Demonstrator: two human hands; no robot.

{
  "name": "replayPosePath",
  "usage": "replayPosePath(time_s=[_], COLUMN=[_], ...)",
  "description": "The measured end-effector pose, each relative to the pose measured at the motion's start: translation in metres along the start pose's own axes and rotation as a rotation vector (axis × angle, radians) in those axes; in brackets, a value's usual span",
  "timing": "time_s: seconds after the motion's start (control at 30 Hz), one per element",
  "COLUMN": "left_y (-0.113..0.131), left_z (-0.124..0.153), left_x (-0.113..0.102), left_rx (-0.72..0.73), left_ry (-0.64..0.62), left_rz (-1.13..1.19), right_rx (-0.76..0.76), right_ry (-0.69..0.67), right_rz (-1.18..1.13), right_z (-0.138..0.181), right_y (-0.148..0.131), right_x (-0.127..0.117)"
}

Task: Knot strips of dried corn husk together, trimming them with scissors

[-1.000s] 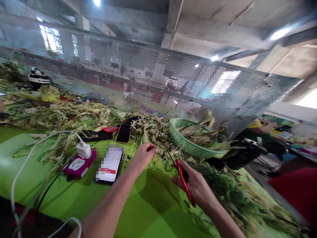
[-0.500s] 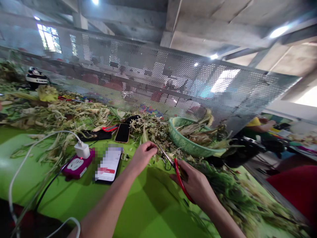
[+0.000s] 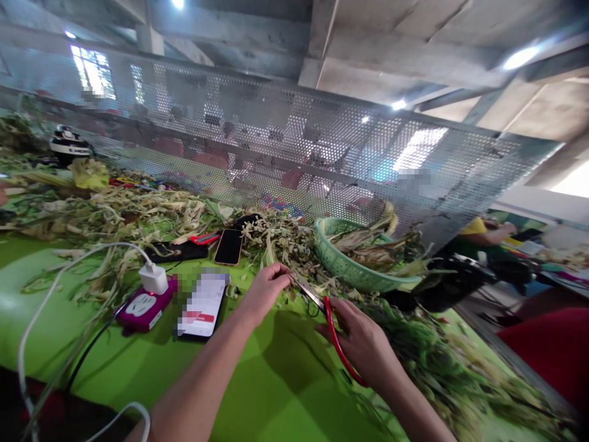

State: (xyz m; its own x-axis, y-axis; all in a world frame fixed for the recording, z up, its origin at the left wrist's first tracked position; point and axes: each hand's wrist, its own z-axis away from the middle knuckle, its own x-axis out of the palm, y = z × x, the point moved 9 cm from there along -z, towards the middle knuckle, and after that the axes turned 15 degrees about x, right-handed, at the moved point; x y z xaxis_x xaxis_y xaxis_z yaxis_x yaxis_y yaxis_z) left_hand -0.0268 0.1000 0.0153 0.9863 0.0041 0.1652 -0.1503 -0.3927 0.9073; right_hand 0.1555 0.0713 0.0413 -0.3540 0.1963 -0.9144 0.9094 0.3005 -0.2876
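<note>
Red-handled scissors [image 3: 338, 341] are in my right hand [image 3: 363, 344], their metal blades pointing up and left toward my other hand. My left hand [image 3: 269, 288] is closed in a pinch just off the blade tips; whatever it holds is too small or hidden to make out. Below and behind both hands lie dry plant scraps [image 3: 294, 242] on the green tabletop [image 3: 257, 393]. A green plastic basket [image 3: 347, 270] with dried leaves in it stands beyond my right hand.
Left of my forearm lie a lit phone [image 3: 205, 307], a darker phone [image 3: 229, 247] and a purple power strip [image 3: 145, 307] with a white charger and cable. Green strands [image 3: 423, 350] heap at the right. A perforated metal screen [image 3: 257, 135] closes the back; a person's arm [image 3: 494, 235] shows far right.
The scissor blades have closed together somewhat, and their tips now sit nearer my left fingers. My left hand keeps nearly the same place.
</note>
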Motion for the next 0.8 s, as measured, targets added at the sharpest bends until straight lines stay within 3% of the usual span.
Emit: replayPosePath(time_s=[0.53,0.8], left_y=[-0.0012,0.0001], left_z=[0.0021,0.0031], left_x=[0.0044,0.0045], left_rx=[-0.008,-0.014], left_ry=[-0.047,-0.047], left_rz=[0.005,-0.004], right_rx=[0.012,0.050], right_ry=[0.041,-0.006], right_rz=[-0.019,-0.037], right_z=[0.0013,0.0004], right_y=[0.0005,0.0071], right_x=[-0.0053,0.0011])
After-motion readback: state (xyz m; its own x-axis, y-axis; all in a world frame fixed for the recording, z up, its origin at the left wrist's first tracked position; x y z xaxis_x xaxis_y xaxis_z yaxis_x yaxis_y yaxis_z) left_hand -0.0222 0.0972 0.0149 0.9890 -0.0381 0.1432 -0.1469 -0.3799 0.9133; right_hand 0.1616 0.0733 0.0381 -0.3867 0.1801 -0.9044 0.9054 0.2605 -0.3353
